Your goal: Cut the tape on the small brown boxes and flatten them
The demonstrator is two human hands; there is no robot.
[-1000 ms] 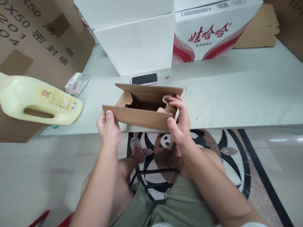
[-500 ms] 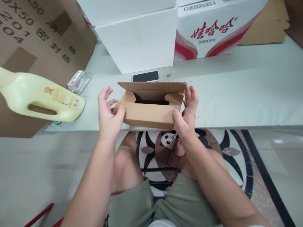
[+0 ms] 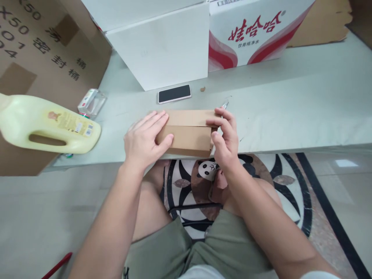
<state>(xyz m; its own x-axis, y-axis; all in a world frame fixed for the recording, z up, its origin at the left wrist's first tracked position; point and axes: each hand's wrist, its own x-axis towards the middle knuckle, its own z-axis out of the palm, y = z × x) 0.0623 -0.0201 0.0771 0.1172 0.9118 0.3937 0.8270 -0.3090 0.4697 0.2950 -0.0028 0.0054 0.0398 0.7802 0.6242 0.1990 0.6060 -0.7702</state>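
Observation:
A small brown cardboard box point(image 3: 190, 137) sits at the table's front edge, its lid flap folded down over the top. My left hand point(image 3: 145, 139) grips its left end, fingers lying across the lid and thumb along the near side. At the right end, my right hand point(image 3: 225, 133) has bent fingers on the lid's edge and its thumb by the near corner. Just beyond the right fingertips lies a small shiny item point(image 3: 225, 104), too small to name. A phone point(image 3: 174, 94) with a dark screen rests behind the box.
A yellow jug point(image 3: 75, 130) lies at the left, beside a clear plastic container point(image 3: 92, 102). Behind them stands a large brown carton point(image 3: 58, 58). White cartons point(image 3: 171, 54) with red print point(image 3: 255, 31) line the back. Flat cardboard point(image 3: 319, 25) is at the back right.
The box's lid flap, raised before, is now folded down over the opening. My left hand has moved onto the lid, and my right fingers have come over its right edge.

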